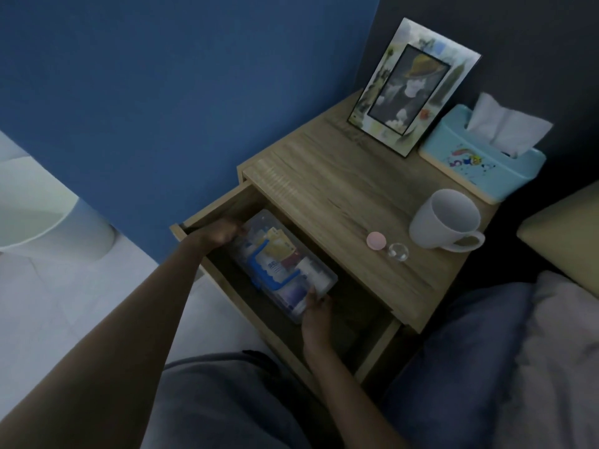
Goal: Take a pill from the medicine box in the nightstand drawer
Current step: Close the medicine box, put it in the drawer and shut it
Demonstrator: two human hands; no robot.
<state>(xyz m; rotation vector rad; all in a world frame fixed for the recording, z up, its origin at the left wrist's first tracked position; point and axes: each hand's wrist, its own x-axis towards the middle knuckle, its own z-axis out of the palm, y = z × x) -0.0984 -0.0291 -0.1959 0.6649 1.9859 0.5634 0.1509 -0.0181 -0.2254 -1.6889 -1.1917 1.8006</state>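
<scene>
The wooden nightstand's drawer (207, 218) is pulled open. Inside lies a clear plastic medicine box (319, 277) with a blue handle, full of packets and small bottles. My left hand (220, 233) grips the box's far left end, inside the drawer. My right hand (316, 314) holds its near right corner. The lid looks closed; the pills themselves are not visible.
On the nightstand top (340, 189) stand a white mug (444, 218), a small pink round item (375, 240), a clear glass knob-like piece (398, 252), a blue tissue box (479, 160) and a picture frame (411, 89). Bed and pillow at right; blue wall at left.
</scene>
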